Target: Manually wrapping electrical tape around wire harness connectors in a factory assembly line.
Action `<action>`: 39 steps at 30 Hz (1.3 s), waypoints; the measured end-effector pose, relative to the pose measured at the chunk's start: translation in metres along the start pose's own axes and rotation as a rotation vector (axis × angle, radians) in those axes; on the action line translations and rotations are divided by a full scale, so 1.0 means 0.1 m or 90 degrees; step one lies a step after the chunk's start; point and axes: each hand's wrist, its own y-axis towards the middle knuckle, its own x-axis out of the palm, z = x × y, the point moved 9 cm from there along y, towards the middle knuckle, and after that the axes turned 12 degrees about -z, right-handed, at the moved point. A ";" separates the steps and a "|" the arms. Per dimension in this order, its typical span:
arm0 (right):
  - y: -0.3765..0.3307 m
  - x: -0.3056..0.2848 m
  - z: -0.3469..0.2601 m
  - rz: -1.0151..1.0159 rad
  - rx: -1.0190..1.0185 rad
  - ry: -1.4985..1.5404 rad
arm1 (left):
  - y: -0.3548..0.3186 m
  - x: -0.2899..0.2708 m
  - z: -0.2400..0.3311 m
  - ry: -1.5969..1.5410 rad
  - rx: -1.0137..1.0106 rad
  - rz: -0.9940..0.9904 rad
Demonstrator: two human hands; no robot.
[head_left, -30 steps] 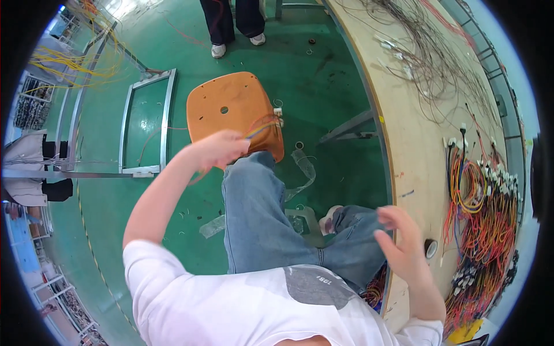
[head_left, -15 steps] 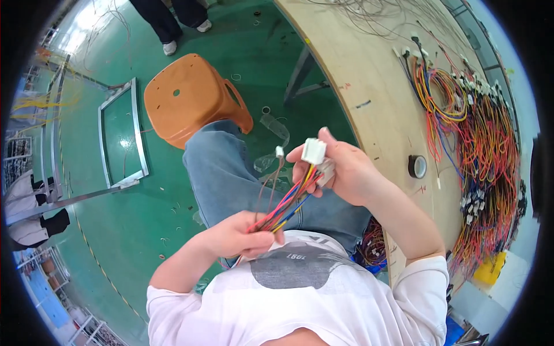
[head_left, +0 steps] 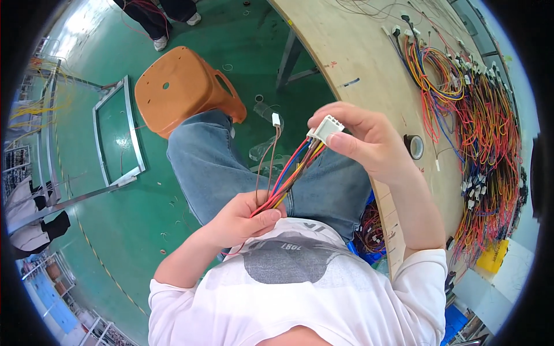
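Observation:
A wire harness (head_left: 293, 172) of red, blue, yellow, brown and black wires stretches between my two hands, above my lap. My left hand (head_left: 247, 218) is closed round the bundle's lower part. Up at the other end, a white multi-pin connector (head_left: 326, 130) sits between the thumb and fingers of my right hand (head_left: 365, 138). Beside the bundle, a small white plug (head_left: 276, 120) stands free on two brown wires that run down into my left hand. The wire tails below that hand are mostly hidden.
At my right, a wooden table (head_left: 369, 75) carries a black tape roll (head_left: 413, 146) and a big pile of wire harnesses (head_left: 487, 144). An orange stool (head_left: 179, 86) stands ahead on the green floor, a metal frame (head_left: 134, 124) to its left. Another person's legs (head_left: 167, 17) show beyond.
My right hand has turned and risen a little, now pinching the connector with its pin side tilted up to the right. My left hand keeps hold of the wires, slightly higher.

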 end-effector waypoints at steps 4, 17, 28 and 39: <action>0.03 0.00 -0.02 0.032 0.020 -0.060 | -0.01 0.03 0.03 0.022 0.000 -0.011; -0.20 0.31 -0.58 0.147 -0.271 -0.754 | -0.05 -0.22 0.05 -0.080 0.082 0.158; -0.17 0.29 -0.33 -0.071 -0.112 -0.047 | 0.01 -0.25 -0.02 -0.244 0.086 0.065; -0.59 0.65 -0.69 -0.497 -0.305 0.094 | 0.14 -0.55 -0.23 -0.209 0.020 0.220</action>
